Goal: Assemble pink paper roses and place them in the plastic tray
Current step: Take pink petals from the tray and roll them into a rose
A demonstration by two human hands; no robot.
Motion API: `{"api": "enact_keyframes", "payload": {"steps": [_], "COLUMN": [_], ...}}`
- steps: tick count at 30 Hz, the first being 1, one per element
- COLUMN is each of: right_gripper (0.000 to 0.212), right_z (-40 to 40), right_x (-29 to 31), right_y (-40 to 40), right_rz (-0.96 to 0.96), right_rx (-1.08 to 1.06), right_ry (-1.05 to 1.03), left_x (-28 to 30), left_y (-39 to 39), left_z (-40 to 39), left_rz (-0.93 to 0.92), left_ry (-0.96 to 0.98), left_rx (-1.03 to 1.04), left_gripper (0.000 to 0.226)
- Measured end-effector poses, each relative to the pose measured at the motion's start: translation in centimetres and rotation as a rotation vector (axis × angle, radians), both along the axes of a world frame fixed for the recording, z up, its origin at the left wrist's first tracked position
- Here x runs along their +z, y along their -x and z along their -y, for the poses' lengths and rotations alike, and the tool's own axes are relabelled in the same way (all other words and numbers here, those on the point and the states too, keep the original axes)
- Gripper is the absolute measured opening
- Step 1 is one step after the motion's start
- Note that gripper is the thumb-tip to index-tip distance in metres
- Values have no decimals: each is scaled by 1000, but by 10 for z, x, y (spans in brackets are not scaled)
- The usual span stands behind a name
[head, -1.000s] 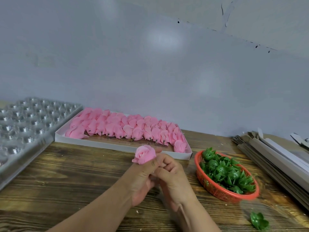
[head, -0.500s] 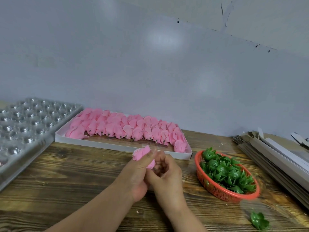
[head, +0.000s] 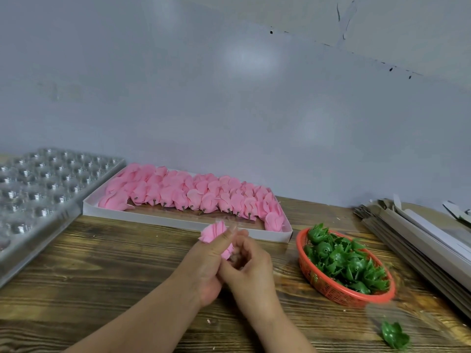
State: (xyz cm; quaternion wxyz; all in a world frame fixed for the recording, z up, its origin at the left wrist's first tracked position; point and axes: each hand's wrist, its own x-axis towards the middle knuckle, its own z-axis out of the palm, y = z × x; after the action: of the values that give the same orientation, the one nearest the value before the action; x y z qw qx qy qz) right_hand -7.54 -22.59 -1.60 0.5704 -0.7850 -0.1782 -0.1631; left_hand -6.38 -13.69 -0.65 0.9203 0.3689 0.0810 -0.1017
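Both my hands meet over the middle of the wooden table, gripping one pink paper rose. My left hand wraps the flower from the left, thumb laid across it. My right hand pinches the rose's base from the right; the base is hidden behind the fingers. Behind them a flat white box holds rows of pink rose heads. The clear plastic tray with round cells lies at the far left. A red basket full of green calyx pieces stands to the right.
One loose green calyx lies on the table near the front right. A stack of grey flat cardboard pieces fills the right edge. A grey wall rises directly behind the table.
The rose has turned in my hands: its bloom faced me a second ago, now its side petals show and it sits lower between the fingers. My right hand has shifted slightly right.
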Motion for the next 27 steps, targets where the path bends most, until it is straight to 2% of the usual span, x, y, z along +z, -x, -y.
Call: {"api": "enact_keyframes", "payload": {"steps": [3,5,8,12,14,17,20,23,25,27], "right_gripper": [19,24,46,54,46,19,20,8,9,11], "right_z": [3,5,7,7,7,9,10,9,9,9], "right_x": [1,1,1,2,2,4,3,3,3,2], "right_y": [0,-2,-6,-5,-4,-2,-3,-5,-6,-6], "right_rz": [42,-8,-117,-206,-201,-151,-196,-290,-301,-276], "right_rx": [-8,28,85,150,158,118,144,206,218,196], "right_ry": [-11,-66,-144,-193,-165,-137,-210,-323,-342,-334], "left_x": [0,2,1,0,0,0,-2,-3,-3,-3], "left_y": [2,4,3,3,2,2,1,1,1,0], "left_z": [2,-1,-5,-6,-8,-8,-9,-10,-11,-10], "left_rz": [22,50,98,121,125,144,143,184,212,225], "left_ry": [-39,-61,-79,-138,-133,-89,-125,-173,-181,-189], "left_rx": [-36,-101,-145,-174,-163,-141,-126,-175,-190,-169], "left_gripper": [41,44,51,55,54,54,66,61,57,63]}}
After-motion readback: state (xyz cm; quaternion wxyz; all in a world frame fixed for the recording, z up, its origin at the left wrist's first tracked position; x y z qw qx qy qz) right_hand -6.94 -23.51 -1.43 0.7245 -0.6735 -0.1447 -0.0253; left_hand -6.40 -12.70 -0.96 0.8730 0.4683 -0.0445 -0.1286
